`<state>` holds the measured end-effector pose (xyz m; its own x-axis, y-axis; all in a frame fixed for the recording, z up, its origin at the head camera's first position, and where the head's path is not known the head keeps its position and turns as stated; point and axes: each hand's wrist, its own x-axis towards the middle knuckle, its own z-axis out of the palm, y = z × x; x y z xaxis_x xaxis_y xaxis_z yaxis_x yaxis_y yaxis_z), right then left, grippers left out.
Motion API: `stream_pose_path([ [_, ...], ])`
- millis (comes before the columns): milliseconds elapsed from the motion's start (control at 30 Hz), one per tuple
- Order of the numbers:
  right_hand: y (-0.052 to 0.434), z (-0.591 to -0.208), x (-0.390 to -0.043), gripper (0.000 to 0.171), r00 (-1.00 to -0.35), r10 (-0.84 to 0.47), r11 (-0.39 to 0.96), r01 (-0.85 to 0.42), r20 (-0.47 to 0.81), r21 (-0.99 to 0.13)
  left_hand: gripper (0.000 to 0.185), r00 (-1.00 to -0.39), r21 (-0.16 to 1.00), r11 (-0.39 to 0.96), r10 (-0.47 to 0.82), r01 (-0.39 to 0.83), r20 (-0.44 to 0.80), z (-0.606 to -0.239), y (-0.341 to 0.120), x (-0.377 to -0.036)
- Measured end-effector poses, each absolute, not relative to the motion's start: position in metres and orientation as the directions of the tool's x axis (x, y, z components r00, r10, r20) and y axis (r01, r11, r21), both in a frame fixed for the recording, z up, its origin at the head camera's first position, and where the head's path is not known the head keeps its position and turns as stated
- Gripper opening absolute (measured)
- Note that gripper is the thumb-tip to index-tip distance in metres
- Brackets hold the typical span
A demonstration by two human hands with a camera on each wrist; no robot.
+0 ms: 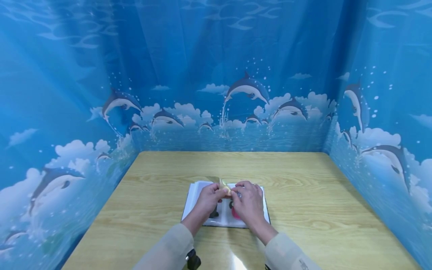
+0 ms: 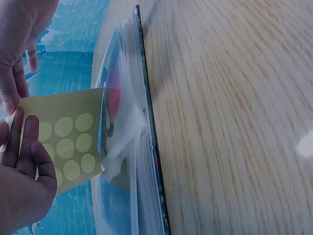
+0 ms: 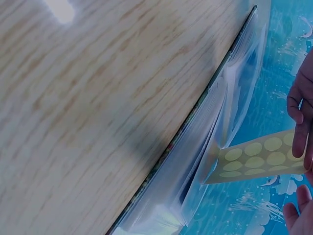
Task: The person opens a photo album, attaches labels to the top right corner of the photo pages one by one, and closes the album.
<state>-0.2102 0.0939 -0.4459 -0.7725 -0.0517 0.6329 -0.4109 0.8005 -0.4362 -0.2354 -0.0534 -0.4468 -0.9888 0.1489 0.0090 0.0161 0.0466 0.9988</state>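
Note:
A yellowish sheet of round stickers (image 2: 65,148) stands up over an open album (image 1: 216,221) with clear plastic sleeves. My left hand (image 1: 206,198) grips the sheet, its fingers bent against the sticker side in the left wrist view. At the sheet's upper corner, my right hand (image 1: 249,202) pinches the edge between thumb and finger; its other fingers spread over the right page. The right wrist view shows the sheet (image 3: 257,159) with its lower edge at the album's sleeves (image 3: 195,161). Whether that edge is inside a sleeve, I cannot tell.
The album lies on a wood-grain table (image 1: 152,187). Dark and pink pictures (image 1: 235,213) show on its pages. A blue curtain (image 1: 202,75) printed with dolphins surrounds the table on the far side and both flanks. Light glares off the near tabletop.

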Motion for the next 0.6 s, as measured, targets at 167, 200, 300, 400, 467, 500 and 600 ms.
stream_pose_path([
  [167, 0.0936, -0.4464, -0.2112, 0.006, -0.765, -0.065, 0.811, -0.415, 0.641, -0.413, 0.021, -0.988, 0.999, 0.036, 0.155, 0.018, 0.012, -0.4455, -0.0547, -0.2322],
  [200, 0.0936, -0.4464, -0.2114, 0.005, -0.767, -0.066, 0.811, -0.414, 0.639, -0.413, 0.022, -0.988, 0.999, 0.034, 0.157, 0.018, 0.013, -0.4453, -0.0549, -0.2318],
  [300, 0.0948, -0.4465, -0.2112, 0.006, -0.771, -0.061, 0.805, -0.414, 0.634, -0.425, 0.023, -0.988, 0.999, 0.027, 0.154, 0.019, 0.015, -0.4460, -0.0559, -0.2319],
  [400, 0.0962, -0.4473, -0.2106, 0.009, -0.769, -0.057, 0.800, -0.416, 0.637, -0.431, 0.024, -0.990, 1.000, 0.023, 0.138, 0.012, 0.008, -0.4477, -0.0570, -0.2329],
  [467, 0.0966, -0.4488, -0.2108, 0.014, -0.763, -0.064, 0.803, -0.422, 0.644, -0.420, 0.024, -0.992, 1.000, 0.018, 0.125, 0.008, 0.006, -0.4487, -0.0577, -0.2335],
  [500, 0.0965, -0.4496, -0.2109, 0.017, -0.759, -0.071, 0.807, -0.425, 0.647, -0.410, 0.023, -0.993, 1.000, 0.014, 0.119, 0.005, 0.003, -0.4488, -0.0578, -0.2337],
  [600, 0.0954, -0.4512, -0.2110, 0.023, -0.753, -0.082, 0.823, -0.421, 0.653, -0.382, 0.021, -0.994, 1.000, -0.002, 0.112, -0.002, -0.002, -0.4481, -0.0577, -0.2333],
])
